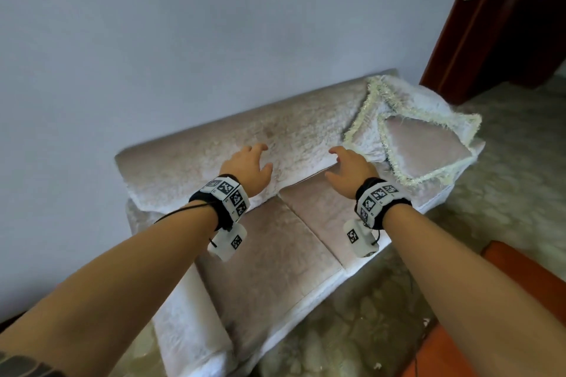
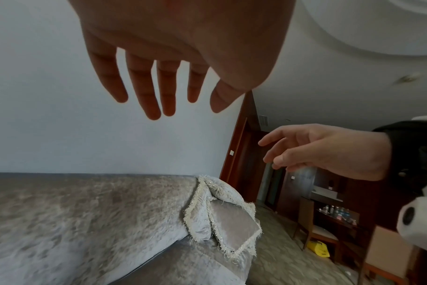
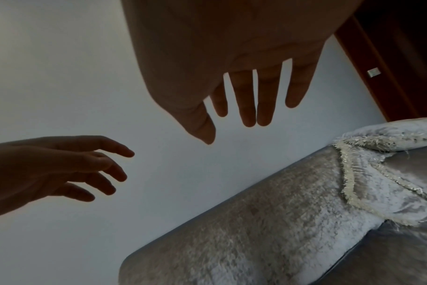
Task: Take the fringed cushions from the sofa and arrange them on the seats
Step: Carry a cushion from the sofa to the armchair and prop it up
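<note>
Two pale fringed cushions lean together at the right end of the beige sofa. The front cushion overlaps the rear cushion, which rests against the backrest. My left hand hovers over the backrest with fingers spread, holding nothing. My right hand hangs open just left of the cushions, not touching them.
Two seat cushions lie bare below my wrists. A plain wall stands behind the sofa. A dark wooden door frame is at the right. An orange piece of furniture sits at lower right on patterned carpet.
</note>
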Demonstrator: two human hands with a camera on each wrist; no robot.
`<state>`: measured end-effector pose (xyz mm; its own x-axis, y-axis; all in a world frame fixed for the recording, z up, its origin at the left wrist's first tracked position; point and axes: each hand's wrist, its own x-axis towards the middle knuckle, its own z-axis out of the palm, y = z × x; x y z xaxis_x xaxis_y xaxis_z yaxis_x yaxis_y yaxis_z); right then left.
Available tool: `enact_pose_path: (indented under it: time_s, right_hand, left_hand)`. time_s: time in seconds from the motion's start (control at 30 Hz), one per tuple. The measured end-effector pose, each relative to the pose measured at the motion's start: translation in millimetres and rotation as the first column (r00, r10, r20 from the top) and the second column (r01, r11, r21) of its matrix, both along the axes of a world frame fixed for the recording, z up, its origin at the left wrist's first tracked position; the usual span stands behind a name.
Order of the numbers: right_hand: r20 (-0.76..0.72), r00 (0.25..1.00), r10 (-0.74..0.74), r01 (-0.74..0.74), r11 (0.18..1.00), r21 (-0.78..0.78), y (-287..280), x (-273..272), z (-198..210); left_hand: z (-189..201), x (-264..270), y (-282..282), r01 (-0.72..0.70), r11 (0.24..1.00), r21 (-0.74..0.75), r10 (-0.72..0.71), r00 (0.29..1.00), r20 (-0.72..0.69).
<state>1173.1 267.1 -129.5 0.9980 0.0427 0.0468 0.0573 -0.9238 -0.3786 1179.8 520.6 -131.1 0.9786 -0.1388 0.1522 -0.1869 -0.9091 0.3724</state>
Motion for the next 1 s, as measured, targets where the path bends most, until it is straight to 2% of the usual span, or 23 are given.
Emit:
enact_pose_path:
  time_s: [0.13, 0.4, 0.7, 0.83, 1.0]
  right_hand:
    - [-0.027, 0.998, -0.060, 0.058, 0.995, -0.078, -32.4, 49.0, -7.1]
    - [-0.093, 0.925, -0.369, 0.355, 0.925, -0.137, -132.1, 105.9, -4.0]
    - [-0.111, 0.777, -0.619, 0.601, 0.783, -0.160, -285.8, 114.6, 10.8]
    - [-0.092, 0.760, -0.643, 0.626, 0.763, -0.161, -363.1, 137.0, 20.0]
    - [-0.087, 0.772, -0.629, 0.614, 0.775, -0.150, -465.7, 181.3, 34.2]
  left_hand:
    - [-12.5, 70.2, -29.1, 0.076, 0.997, 0.004, -0.076, 0.997, 0.011]
    - [-26.1, 207.2, -128.6, 0.274, 0.962, 0.021, -0.270, 0.956, -0.113]
    - [-22.2, 279.9, -320.2, 0.508, 0.861, -0.029, -0.506, 0.850, -0.147]
    - [-26.2, 318.0, -414.0, 0.549, 0.831, -0.088, -0.556, 0.821, -0.129]
    - [-21.0, 368.0, -517.6, 0.517, 0.845, -0.137, -0.533, 0.833, -0.148]
